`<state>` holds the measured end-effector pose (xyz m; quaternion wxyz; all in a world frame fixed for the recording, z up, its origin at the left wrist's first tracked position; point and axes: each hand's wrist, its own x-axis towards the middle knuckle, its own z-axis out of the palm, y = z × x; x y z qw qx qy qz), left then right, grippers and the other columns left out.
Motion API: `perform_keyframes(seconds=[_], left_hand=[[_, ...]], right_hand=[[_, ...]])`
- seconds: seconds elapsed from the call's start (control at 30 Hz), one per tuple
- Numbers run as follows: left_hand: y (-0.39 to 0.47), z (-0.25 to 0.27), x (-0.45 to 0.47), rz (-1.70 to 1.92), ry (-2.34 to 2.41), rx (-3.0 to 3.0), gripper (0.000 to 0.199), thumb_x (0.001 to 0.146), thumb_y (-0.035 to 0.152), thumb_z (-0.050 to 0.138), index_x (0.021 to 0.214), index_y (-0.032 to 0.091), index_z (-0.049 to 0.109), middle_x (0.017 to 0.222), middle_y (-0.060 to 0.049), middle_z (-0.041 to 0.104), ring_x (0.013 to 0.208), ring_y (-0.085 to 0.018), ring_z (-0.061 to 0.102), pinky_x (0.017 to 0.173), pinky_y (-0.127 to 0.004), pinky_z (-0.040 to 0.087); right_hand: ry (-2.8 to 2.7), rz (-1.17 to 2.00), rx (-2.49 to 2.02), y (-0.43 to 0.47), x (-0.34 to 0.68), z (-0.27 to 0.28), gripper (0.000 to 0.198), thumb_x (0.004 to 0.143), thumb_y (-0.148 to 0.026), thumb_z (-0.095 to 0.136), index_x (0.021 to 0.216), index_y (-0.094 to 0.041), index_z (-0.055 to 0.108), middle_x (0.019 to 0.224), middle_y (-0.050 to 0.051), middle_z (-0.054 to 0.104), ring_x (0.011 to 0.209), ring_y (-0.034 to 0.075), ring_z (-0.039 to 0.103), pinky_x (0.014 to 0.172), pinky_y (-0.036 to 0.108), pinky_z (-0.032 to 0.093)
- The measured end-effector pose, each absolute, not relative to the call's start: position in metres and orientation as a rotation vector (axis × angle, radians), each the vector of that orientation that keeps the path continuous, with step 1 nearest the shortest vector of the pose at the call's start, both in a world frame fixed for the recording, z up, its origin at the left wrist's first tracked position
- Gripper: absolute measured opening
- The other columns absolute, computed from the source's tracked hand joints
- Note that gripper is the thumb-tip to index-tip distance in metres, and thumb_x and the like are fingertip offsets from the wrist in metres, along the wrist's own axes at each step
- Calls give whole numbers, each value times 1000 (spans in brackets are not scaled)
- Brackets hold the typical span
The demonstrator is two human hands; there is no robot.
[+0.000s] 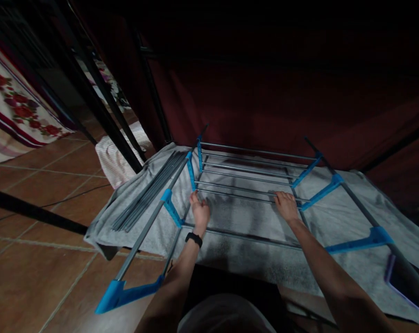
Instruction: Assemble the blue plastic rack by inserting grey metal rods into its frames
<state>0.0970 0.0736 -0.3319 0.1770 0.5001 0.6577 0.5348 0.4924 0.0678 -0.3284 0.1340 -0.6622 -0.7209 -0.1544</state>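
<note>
A partly assembled rack point(154, 217) of grey metal tubes and blue plastic brackets lies across a grey blanket. My left hand point(200, 212), with a dark band on its wrist, has its fingers curled at the left end of a crosswise metal rod point(237, 194), beside a blue bracket point(191, 173). Toward that rod's other end, my right hand point(286, 206) bends its fingers over it, close to another blue bracket point(322, 192). Both hands partly hide the rod ends. Several more rods span the rack's far part, and one tube point(240, 236) crosses nearer my body.
A bundle of loose grey tubes point(150, 194) lies on the blanket point(251, 263) at left. A phone point(405, 282) rests at right, partly under a long side tube. Behind hangs a dark red curtain point(265, 106). Black frame posts point(101, 111) and tiled floor point(46, 203) are at left.
</note>
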Motion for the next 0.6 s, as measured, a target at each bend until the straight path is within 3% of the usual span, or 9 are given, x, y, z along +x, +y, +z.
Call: perform_keyframes(seconds=[0.17,0.33,0.6], left_hand=[[15,-350,105,1344,1674,1748,48,84,5,45,130,16,53,138,-15,47,136,-26,43,116,-47,37],[-19,-363,108,1227,1597,1927,45,88,5,41,128,17,57,140,-15,47,133,-26,46,111,-46,43],[-48,-366,115,1106,1479,2215,33,95,16,42,119,21,65,126,-10,62,117,-23,58,101,-43,51]], right_hand=[[-2099,-482,-1925,69,494,-332,28,98,-28,38,107,-16,63,102,10,69,96,25,56,90,36,34],[-2081,-483,-1956,69,492,-332,27,97,-26,40,109,-17,62,103,10,69,96,25,57,89,37,35],[-2058,-493,-1951,67,487,-332,33,91,-21,43,118,-16,60,108,11,68,105,26,56,99,41,35]])
